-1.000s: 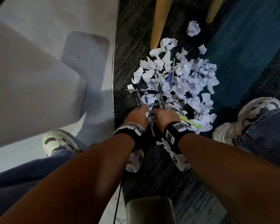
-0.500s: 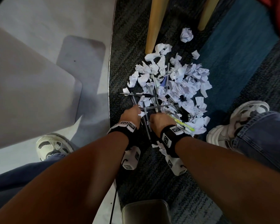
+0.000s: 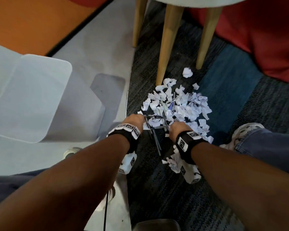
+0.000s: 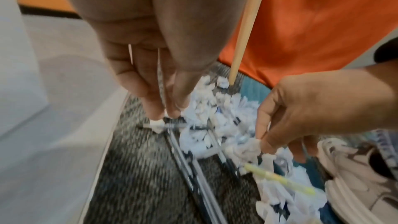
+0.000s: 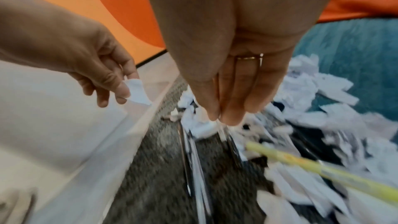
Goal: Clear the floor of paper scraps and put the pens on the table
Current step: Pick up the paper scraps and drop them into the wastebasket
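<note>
A pile of white paper scraps (image 3: 182, 104) lies on the dark carpet, with several dark pens (image 3: 154, 139) mixed in at its near edge. A yellow pen (image 4: 280, 180) lies under the scraps on the right. My left hand (image 3: 137, 119) is at the pile's near left corner and pinches a small white scrap (image 5: 137, 91) between thumb and fingertips. My right hand (image 3: 175, 127) is at the near edge, its fingertips (image 5: 215, 117) pinching another scrap (image 4: 249, 144). Dark pens (image 5: 193, 168) run toward me between the two hands.
A translucent white bin (image 3: 28, 97) stands on the pale floor to the left. Three wooden legs (image 3: 167, 44) rise just behind the pile. A red cushion (image 3: 265, 30) is at the back right. My white shoe (image 3: 245, 132) is right of the pile.
My hands have moved apart, the left one going left with a scrap pinched in it. The head view has tilted up, bringing the bin and wooden legs into sight.
</note>
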### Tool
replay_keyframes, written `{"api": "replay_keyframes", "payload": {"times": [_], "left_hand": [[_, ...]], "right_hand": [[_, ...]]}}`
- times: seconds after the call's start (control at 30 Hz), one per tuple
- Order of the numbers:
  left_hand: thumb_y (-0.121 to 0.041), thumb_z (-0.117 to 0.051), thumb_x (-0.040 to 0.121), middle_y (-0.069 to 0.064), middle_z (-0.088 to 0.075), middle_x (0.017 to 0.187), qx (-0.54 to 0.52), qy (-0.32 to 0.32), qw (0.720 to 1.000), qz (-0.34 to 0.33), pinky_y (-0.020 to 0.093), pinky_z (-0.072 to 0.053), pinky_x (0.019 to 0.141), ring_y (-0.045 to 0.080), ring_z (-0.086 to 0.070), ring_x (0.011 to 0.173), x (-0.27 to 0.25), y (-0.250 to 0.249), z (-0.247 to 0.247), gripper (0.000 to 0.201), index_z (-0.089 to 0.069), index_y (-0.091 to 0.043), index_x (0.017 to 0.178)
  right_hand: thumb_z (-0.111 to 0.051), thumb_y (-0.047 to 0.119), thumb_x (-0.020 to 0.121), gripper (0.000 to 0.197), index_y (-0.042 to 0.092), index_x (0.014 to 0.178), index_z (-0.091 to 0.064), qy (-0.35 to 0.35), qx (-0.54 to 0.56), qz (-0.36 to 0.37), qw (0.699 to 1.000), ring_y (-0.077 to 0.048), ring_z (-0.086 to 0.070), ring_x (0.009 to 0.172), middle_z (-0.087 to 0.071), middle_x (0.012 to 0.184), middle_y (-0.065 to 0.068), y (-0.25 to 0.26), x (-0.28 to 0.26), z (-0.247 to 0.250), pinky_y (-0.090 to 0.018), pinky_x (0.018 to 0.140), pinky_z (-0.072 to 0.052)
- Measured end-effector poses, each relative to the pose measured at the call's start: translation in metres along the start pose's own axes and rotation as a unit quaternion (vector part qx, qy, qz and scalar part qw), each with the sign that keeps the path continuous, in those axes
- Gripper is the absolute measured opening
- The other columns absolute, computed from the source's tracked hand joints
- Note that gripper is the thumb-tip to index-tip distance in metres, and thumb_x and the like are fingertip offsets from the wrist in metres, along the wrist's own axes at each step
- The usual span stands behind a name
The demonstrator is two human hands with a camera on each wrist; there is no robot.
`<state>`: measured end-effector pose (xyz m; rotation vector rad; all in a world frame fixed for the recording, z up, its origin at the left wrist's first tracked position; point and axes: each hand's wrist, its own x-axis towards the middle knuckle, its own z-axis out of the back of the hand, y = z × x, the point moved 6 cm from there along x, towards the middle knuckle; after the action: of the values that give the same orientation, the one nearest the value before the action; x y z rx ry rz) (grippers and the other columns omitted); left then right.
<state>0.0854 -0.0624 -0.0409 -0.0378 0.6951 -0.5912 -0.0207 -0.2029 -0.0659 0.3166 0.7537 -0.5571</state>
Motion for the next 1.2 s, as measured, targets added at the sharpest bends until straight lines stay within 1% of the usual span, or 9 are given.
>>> {"api": "replay_keyframes", "payload": {"times": [0.1,0.23,0.37,0.5,0.6,0.73,0.9,1.07,1.2], "left_hand": [[-0.016,-0.053,0.089,0.012,-0.064,0.110,-0.004,-0.061,0.998,-0.008,0.035,-0.050,0.079,0.034,-0.063,0.102,-0.023,0.001,0.052,0.022,-0.063,-0.019,0.108],[-0.022,-0.056,0.091,0.010,-0.067,0.107,0.003,-0.167,0.985,-0.033,0.035,-0.048,0.078,0.034,-0.063,0.100,-0.073,0.010,0.134,0.017,-0.066,-0.024,0.105],[-0.019,-0.049,0.091,0.007,-0.067,0.109,-0.013,-0.271,0.962,0.010,0.032,-0.045,0.076,0.033,-0.062,0.099,-0.128,0.052,0.203,0.023,-0.068,-0.026,0.103],[-0.023,-0.048,0.091,0.008,-0.069,0.100,-0.024,-0.326,0.942,0.073,0.029,-0.045,0.072,0.030,-0.062,0.092,-0.172,0.111,0.237,0.021,-0.068,-0.025,0.096],[-0.026,-0.050,0.091,0.007,-0.067,0.099,-0.049,-0.326,0.934,0.135,0.029,-0.040,0.067,0.031,-0.058,0.086,-0.189,0.153,0.236,0.013,-0.063,-0.025,0.090],[-0.027,-0.051,0.091,0.004,-0.067,0.096,-0.067,-0.322,0.927,0.178,0.031,-0.041,0.066,0.026,-0.052,0.078,-0.194,0.191,0.221,0.012,-0.063,-0.026,0.093],[-0.025,-0.061,0.090,0.004,-0.066,0.106,-0.107,-0.282,0.937,0.175,0.029,-0.043,0.072,0.024,-0.061,0.090,-0.184,0.215,0.194,0.018,-0.065,-0.023,0.107],[-0.024,-0.067,0.087,0.003,-0.064,0.116,-0.094,-0.199,0.962,0.162,0.032,-0.048,0.090,0.025,-0.061,0.107,-0.174,0.220,0.177,0.029,-0.063,-0.022,0.115],[-0.020,-0.057,0.086,-0.001,-0.065,0.110,-0.095,-0.258,0.954,0.119,0.029,-0.048,0.082,0.023,-0.062,0.103,-0.177,0.183,0.203,0.024,-0.064,-0.027,0.109]], "right_hand": [[-0.052,0.013,0.091,0.017,0.011,0.096,-0.068,-0.068,0.037,0.020,0.997,-0.028,-0.064,0.090,-0.067,0.103,-0.011,0.023,-0.019,0.050,-0.030,0.075,-0.053],[-0.058,0.024,0.090,0.014,0.023,0.083,-0.071,-0.182,0.148,0.091,0.968,-0.028,-0.065,0.085,-0.070,0.093,-0.007,0.083,-0.055,0.127,-0.036,0.079,-0.057],[-0.064,0.034,0.087,0.018,0.023,0.095,-0.075,-0.261,0.171,0.192,0.930,-0.030,-0.065,0.096,-0.073,0.098,-0.007,0.158,-0.092,0.180,-0.035,0.086,-0.054],[-0.061,0.030,0.089,0.018,0.023,0.099,-0.074,-0.283,0.169,0.263,0.907,-0.029,-0.064,0.098,-0.073,0.099,-0.007,0.223,-0.117,0.201,-0.030,0.083,-0.052],[-0.060,0.025,0.089,0.017,0.023,0.098,-0.074,-0.275,0.139,0.296,0.904,-0.024,-0.063,0.100,-0.073,0.100,-0.001,0.264,-0.126,0.201,-0.021,0.080,-0.046],[-0.062,0.024,0.083,0.011,0.028,0.083,-0.072,-0.250,0.134,0.308,0.908,-0.022,-0.065,0.090,-0.072,0.092,0.002,0.303,-0.127,0.189,-0.032,0.083,-0.054],[-0.057,0.022,0.079,0.019,0.032,0.063,-0.056,-0.254,0.091,0.304,0.913,-0.022,-0.064,0.082,-0.068,0.085,0.005,0.328,-0.118,0.166,-0.032,0.075,-0.055],[-0.055,0.043,0.090,0.020,0.029,0.091,-0.070,-0.232,-0.006,0.310,0.922,-0.024,-0.054,0.102,-0.066,0.100,-0.001,0.321,-0.109,0.154,-0.033,0.082,-0.049],[-0.052,0.039,0.092,0.021,0.024,0.087,-0.065,-0.284,0.082,0.295,0.909,-0.028,-0.058,0.094,-0.068,0.092,-0.002,0.284,-0.112,0.173,-0.034,0.075,-0.049]]}}
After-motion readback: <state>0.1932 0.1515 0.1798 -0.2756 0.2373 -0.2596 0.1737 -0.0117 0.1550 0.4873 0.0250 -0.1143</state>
